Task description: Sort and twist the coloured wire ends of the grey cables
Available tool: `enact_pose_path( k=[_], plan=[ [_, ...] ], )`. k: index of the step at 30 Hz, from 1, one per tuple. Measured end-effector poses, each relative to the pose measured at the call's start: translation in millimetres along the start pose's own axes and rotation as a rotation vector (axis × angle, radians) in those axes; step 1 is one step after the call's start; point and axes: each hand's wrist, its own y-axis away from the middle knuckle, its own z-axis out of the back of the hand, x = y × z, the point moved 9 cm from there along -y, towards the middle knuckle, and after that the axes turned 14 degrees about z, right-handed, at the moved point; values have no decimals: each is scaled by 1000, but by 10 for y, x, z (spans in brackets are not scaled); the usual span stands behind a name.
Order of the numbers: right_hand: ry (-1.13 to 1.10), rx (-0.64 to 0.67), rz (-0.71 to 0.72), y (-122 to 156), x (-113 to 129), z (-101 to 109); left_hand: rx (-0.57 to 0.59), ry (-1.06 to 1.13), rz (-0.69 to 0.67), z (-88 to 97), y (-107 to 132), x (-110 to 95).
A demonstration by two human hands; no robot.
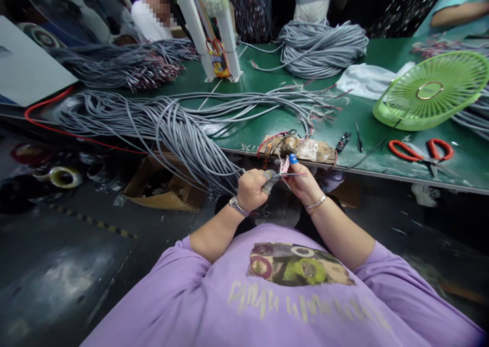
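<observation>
My left hand is closed in a fist around the end of a grey cable that runs from a big bundle draped off the green table's edge. My right hand, with a blue cap on one fingertip, pinches the thin coloured wires that stick out of that cable end. Both hands are held together just below the table's front edge, over my lap. A watch is on my left wrist and a bangle on my right.
More grey cable coils lie at the back. A green fan lies at the right, with orange-handled scissors and small cutters near the edge. A cardboard box sits on the floor. Other people are behind the table.
</observation>
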Motion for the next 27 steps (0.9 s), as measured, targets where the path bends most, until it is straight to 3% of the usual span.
enact_pose_path(
  k=[7,12,16,27],
  plan=[
    [-49,65,-21,27,2,-76,-174,34,54,308,-74,171],
    [-45,41,-2,18,-1,-48,-44,-10,-86,48,-27,54],
    [-87,37,16,15,16,-76,65,-105,-49,-155,54,46],
    [-97,-3,-1,35,61,-102,152,-109,45,-250,141,146]
  ],
)
